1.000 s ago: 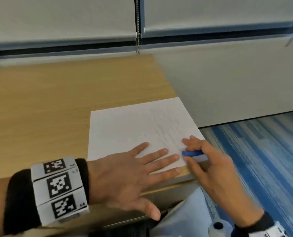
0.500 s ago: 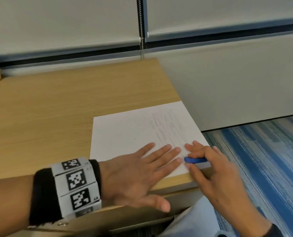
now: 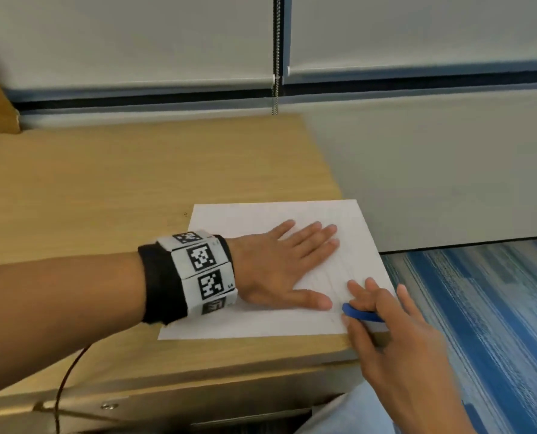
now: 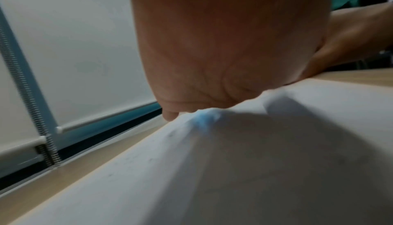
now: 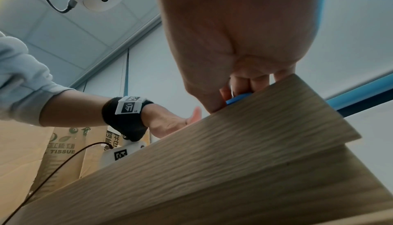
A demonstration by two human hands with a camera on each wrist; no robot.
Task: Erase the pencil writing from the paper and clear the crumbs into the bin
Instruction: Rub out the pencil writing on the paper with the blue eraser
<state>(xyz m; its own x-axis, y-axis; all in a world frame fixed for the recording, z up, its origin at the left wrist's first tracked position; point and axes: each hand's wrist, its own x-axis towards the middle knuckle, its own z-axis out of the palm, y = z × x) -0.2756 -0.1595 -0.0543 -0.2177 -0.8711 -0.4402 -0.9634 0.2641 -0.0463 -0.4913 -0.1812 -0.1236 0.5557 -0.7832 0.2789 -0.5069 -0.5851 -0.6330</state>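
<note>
Head view: paper (image 3: pixel 260 321) lies at desk's (image 3: pixel 104 183) near right corner. Our right hand (image 3: pixel 395 333) pinches the blue eraser (image 3: pixel 362 315) onto its lower right; our left hand (image 3: pixel 279 267), flat and splayed, pins the sheet against sliding. Desk edge just beside the eraser; room leftward. No bin visible.

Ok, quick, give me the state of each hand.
Left hand: open, pressed flat on the paper.
Right hand: pinching the blue eraser.

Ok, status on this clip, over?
Left hand flat on paper. Right hand pinching blue eraser at paper's near corner. Bin not in view.
</note>
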